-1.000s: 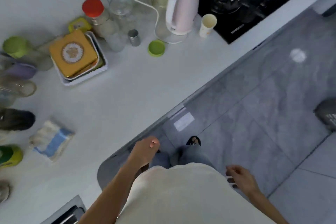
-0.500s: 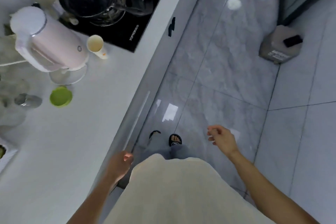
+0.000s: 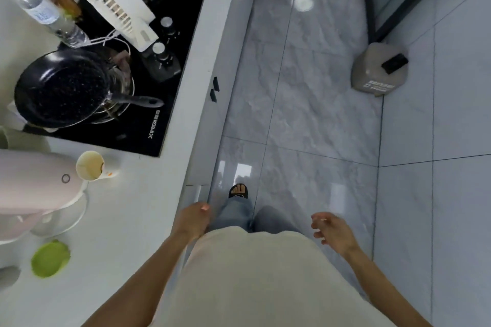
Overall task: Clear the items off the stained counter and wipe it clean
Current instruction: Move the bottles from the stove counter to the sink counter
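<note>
The white counter [image 3: 138,207] carries one paper cup [image 3: 90,166] just beside a pink kettle [image 3: 34,183], with one green lid [image 3: 50,258] nearer the person. On the black cooktop [image 3: 170,66] sit one dark frying pan [image 3: 63,87] and one white power strip [image 3: 119,5]; two bottles [image 3: 45,8] stand behind. The left hand [image 3: 192,219] hangs at the counter's front edge, loosely curled, holding nothing. The right hand [image 3: 333,232] is relaxed over the floor, empty.
</note>
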`<action>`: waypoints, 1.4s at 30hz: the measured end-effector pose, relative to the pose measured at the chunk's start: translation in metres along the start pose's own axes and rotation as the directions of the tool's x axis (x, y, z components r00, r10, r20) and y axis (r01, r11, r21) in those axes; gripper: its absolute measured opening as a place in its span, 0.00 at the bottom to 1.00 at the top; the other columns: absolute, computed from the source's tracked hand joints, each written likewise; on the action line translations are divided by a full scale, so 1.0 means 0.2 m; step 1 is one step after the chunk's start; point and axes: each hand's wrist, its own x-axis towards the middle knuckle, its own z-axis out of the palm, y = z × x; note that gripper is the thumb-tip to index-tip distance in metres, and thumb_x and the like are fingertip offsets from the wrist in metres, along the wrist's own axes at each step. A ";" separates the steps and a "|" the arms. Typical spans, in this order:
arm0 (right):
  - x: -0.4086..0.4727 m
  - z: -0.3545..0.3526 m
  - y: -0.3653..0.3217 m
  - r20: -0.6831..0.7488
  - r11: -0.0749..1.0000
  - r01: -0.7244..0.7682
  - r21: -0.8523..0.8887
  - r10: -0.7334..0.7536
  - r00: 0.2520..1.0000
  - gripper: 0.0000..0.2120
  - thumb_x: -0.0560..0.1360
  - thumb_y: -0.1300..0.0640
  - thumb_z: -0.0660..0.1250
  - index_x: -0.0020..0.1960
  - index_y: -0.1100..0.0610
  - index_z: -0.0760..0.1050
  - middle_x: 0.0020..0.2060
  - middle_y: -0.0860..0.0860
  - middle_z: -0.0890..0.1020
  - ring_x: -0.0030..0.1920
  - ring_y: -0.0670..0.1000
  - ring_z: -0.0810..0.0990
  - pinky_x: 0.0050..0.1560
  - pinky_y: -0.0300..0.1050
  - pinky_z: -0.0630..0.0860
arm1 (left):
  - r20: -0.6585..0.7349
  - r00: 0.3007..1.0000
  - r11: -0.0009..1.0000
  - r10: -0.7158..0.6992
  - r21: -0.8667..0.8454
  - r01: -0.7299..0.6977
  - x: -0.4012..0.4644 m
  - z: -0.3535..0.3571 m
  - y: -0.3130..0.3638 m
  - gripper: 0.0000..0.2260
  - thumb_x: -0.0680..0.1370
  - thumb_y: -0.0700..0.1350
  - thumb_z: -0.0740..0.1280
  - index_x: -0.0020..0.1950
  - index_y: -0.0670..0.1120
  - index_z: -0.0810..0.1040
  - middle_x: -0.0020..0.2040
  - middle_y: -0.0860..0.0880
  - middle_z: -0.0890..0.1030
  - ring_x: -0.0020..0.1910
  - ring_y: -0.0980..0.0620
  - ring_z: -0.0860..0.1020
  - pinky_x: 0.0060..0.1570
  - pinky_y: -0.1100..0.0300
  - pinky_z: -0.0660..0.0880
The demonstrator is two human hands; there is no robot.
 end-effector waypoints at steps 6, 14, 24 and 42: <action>0.07 -0.17 0.05 -0.092 0.992 -0.122 0.033 0.124 0.988 0.09 0.81 0.61 0.65 0.48 0.52 0.82 0.44 0.57 0.86 0.33 0.52 0.81 0.35 0.42 0.72 | -0.002 0.968 0.967 0.251 0.050 -0.251 0.28 -0.32 0.66 0.11 0.84 0.51 0.61 0.50 0.53 0.83 0.49 0.52 0.85 0.48 0.51 0.83 0.50 0.59 0.75; 0.43 -0.47 -0.25 -0.121 0.983 -0.166 0.078 0.175 0.977 0.08 0.82 0.59 0.65 0.48 0.52 0.81 0.44 0.54 0.86 0.35 0.52 0.82 0.34 0.41 0.73 | 0.017 0.966 0.965 0.258 0.029 -0.259 0.64 -0.54 1.21 0.06 0.83 0.50 0.66 0.54 0.55 0.83 0.50 0.52 0.85 0.50 0.53 0.83 0.49 0.63 0.73; 1.07 -0.95 -1.33 -0.067 0.997 0.070 0.037 -0.068 0.995 0.05 0.82 0.57 0.66 0.52 0.53 0.81 0.45 0.55 0.86 0.38 0.53 0.83 0.40 0.42 0.75 | -0.006 1.000 0.990 -0.006 0.141 0.007 0.78 -0.67 1.43 0.08 0.82 0.46 0.64 0.54 0.51 0.83 0.52 0.48 0.86 0.52 0.47 0.83 0.53 0.57 0.77; 1.64 -1.28 -2.40 -0.016 0.993 0.062 -0.099 -0.063 0.998 0.05 0.83 0.56 0.65 0.55 0.52 0.80 0.46 0.53 0.86 0.43 0.55 0.85 0.42 0.45 0.77 | 0.001 1.000 1.000 0.012 -0.017 -0.012 1.53 -1.35 2.44 0.17 0.86 0.52 0.61 0.67 0.43 0.80 0.65 0.44 0.82 0.59 0.47 0.81 0.62 0.56 0.76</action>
